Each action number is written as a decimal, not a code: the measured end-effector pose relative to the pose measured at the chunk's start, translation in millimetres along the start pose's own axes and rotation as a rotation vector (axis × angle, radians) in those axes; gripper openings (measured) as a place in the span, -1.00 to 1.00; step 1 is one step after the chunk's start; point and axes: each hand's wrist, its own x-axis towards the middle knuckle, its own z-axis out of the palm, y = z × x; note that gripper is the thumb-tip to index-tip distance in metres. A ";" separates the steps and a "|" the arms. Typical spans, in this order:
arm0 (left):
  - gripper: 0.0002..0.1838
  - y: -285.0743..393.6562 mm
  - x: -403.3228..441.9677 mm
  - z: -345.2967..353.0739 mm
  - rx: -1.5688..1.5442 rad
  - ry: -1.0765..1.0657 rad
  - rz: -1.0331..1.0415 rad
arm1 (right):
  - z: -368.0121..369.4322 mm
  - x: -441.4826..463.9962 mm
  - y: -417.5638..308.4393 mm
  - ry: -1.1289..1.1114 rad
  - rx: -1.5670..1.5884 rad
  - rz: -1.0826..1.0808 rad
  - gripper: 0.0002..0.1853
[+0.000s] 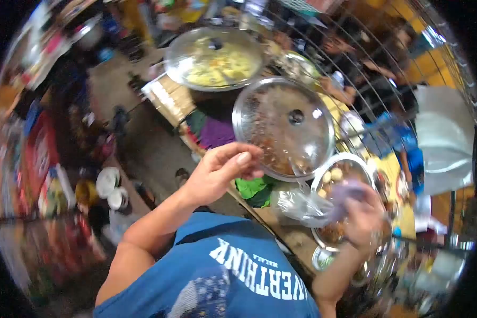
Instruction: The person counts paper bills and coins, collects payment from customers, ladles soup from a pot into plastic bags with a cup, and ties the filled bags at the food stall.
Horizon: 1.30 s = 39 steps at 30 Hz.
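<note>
My left hand (pixel 225 170) is in the air in front of the large pan with a clear lid (pixel 297 143). Its fingers are curled with the thumb against them; whether anything is pinched there I cannot make out. My right hand (pixel 363 220) is closed on a thin purple piece (pixel 349 195), too blurred to name. Under this hand is a metal tray of food (pixel 331 246), with several pale egg-like pieces at its far end. A clear plastic bag (pixel 302 205) lies just left of the purple piece, below the lidded pan.
Farther back stands a lidded pan of yellow food (pixel 214 58). Purple cloth (pixel 217 132) and green cloth (pixel 253 191) lie along the table's near edge. A wire grille (pixel 376 58) rises at the far right, with people behind it. White cups (pixel 114 188) sit on the left.
</note>
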 end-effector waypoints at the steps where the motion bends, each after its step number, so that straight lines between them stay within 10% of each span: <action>1: -0.56 9.1 6.9 -13.0 -0.086 -0.078 -0.128 | 40.9 6.6 19.8 -0.083 0.085 -0.097 -0.58; 10: -0.72 89.5 28.1 -179.3 0.234 0.047 -0.096 | 319.4 80.2 -19.9 -0.300 0.231 -0.017 -0.50; 20: -0.81 90.3 32.7 -208.2 -0.103 0.340 0.128 | 373.3 88.5 -22.5 -0.086 0.280 -0.200 -0.59; 28: -0.78 124.6 -6.5 -270.6 0.318 0.425 0.351 | 462.8 108.2 -2.1 -0.243 0.343 -0.133 -0.86; 37: -0.53 267.5 -49.9 -449.6 0.248 0.628 0.342 | 737.6 154.1 -55.1 -0.512 0.161 -0.385 -0.77; 39: -0.64 281.0 -63.8 -496.6 0.333 0.870 0.674 | 807.9 144.5 -77.8 -0.645 0.234 -0.462 -0.79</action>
